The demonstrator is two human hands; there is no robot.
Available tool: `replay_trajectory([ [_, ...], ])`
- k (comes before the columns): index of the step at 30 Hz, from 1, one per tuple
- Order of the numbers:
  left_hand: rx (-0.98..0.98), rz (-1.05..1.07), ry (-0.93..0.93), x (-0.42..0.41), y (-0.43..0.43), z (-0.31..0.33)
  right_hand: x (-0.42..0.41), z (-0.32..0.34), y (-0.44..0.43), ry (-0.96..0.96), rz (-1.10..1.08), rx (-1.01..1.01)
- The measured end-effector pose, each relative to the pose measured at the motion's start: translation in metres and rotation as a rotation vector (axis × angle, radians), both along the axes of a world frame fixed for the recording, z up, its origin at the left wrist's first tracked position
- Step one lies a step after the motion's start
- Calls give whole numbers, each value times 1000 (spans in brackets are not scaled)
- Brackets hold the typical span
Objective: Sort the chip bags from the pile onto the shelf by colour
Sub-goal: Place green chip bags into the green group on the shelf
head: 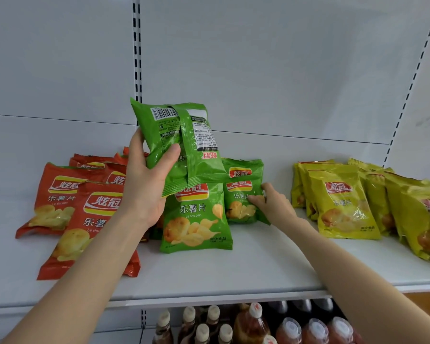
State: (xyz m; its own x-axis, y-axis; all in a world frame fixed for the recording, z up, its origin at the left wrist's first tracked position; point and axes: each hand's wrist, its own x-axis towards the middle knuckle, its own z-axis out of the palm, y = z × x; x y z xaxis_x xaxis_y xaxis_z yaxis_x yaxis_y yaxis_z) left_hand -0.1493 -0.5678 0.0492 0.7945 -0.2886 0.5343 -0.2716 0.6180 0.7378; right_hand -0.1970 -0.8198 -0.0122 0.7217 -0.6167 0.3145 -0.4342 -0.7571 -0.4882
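Note:
My left hand (144,184) grips a green chip bag (181,142) and holds it up above the shelf, its printed back towards me. Below it, several green bags lie in the shelf's middle; the front one (196,219) faces up. My right hand (271,202) pinches the right edge of another green bag (241,199) lying there. Several red bags (85,209) are grouped on the left. Several yellow bags (343,202) lie on the right.
The white shelf board (233,271) has a slotted upright (137,45) behind the bags and another at the far right (407,95). On the shelf below stand bottles with pale caps (233,324).

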Motion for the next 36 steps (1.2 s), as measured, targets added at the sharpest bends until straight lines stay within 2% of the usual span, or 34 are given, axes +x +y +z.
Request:
replay_trajectory([
  [3,-1,1,-6,-2,1,1,0,-3,1,31,-21,-70],
  [8,-8,-27,0,-3,2,-1,-1,-5,3,-180,-18,5],
  [15,33,-132,-7,-9,3,-1,-1,4,7,-56,43,159],
  [18,27,-118,-40,-7,3,-3,-16,20,12,-123,6,172],
  [21,72,35,-247,-7,1,-2,-40,55,31,-502,41,143],
  [23,149,195,-485,-12,-5,4,-56,89,49,-672,183,327],
  [26,349,336,-894,-23,-19,7,-77,133,72,-565,377,632],
  [27,431,347,-1004,-22,-23,4,-81,139,77,-504,393,649],
  [29,553,337,-1102,-17,-29,-2,-83,138,77,-462,396,619],
  [31,579,345,-1113,-14,-31,-8,-81,127,72,-553,386,656],
  [33,534,413,-1015,-18,-28,-11,-82,117,63,-701,397,751],
  [36,412,408,-579,-29,-22,-8,-83,107,56,-817,485,847],
])
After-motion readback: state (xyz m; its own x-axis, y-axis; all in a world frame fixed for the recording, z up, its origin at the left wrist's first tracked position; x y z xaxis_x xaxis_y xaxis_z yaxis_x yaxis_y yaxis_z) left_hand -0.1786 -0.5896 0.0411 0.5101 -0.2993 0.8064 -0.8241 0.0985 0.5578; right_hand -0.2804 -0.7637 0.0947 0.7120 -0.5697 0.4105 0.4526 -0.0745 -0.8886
